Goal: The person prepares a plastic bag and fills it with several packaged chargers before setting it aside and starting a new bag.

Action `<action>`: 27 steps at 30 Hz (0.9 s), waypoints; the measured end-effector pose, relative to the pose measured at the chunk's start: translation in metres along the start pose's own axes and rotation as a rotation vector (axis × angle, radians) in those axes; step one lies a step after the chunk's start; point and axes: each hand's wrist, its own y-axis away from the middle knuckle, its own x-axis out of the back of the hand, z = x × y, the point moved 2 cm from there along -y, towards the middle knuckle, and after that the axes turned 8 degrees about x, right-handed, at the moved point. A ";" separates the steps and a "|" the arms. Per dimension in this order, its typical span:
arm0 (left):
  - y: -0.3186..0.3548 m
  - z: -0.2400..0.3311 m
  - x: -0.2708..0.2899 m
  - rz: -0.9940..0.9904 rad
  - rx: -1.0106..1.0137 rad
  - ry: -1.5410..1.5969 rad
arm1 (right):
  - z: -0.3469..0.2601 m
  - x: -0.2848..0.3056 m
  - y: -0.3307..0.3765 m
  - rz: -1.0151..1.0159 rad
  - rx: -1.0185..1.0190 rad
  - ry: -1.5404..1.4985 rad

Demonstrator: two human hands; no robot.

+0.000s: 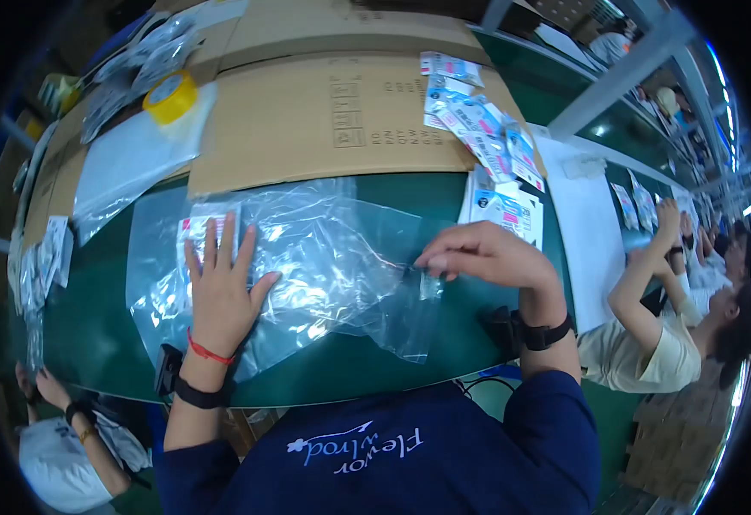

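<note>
A large clear plastic bag [324, 270] lies crumpled and shiny on the green table, other clear sheets or bags under it. My left hand [223, 300] rests flat on its left part, fingers spread. Beneath those fingers shows a white printed card [197, 227] with a pink mark, partly covered by the hand. At the bag's right end my right hand [497, 256] is closed in a pinch on the clear plastic. A small clear piece hangs just below the pinching fingertips; whether it belongs to the bag I cannot tell.
Beyond the bag lies a flat cardboard sheet [281, 120], with blue-and-white packets [478, 129] and white cards [512, 210] at its right. A yellow tape roll [169, 96] sits at the far left on white sheets. Co-workers sit at right [650, 343] and lower left [75, 455].
</note>
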 end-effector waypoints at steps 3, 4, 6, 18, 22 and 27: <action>-0.003 0.025 0.013 -0.019 -0.067 0.068 | 0.002 0.026 0.041 0.628 0.208 0.702; -0.002 0.035 0.019 -0.032 -0.082 0.092 | 0.006 0.028 0.045 0.640 0.205 0.700; 0.002 0.058 0.022 -0.108 -0.184 0.181 | 0.021 0.037 0.042 0.846 0.215 1.288; -0.011 0.100 0.040 -0.059 -0.406 0.502 | 0.051 0.109 0.041 1.297 0.040 0.752; -0.018 0.107 0.048 0.025 -0.336 0.726 | 0.020 0.086 0.036 1.274 0.425 0.373; -0.038 0.133 0.046 0.356 -0.165 0.934 | -0.054 -0.020 0.010 0.792 0.730 0.294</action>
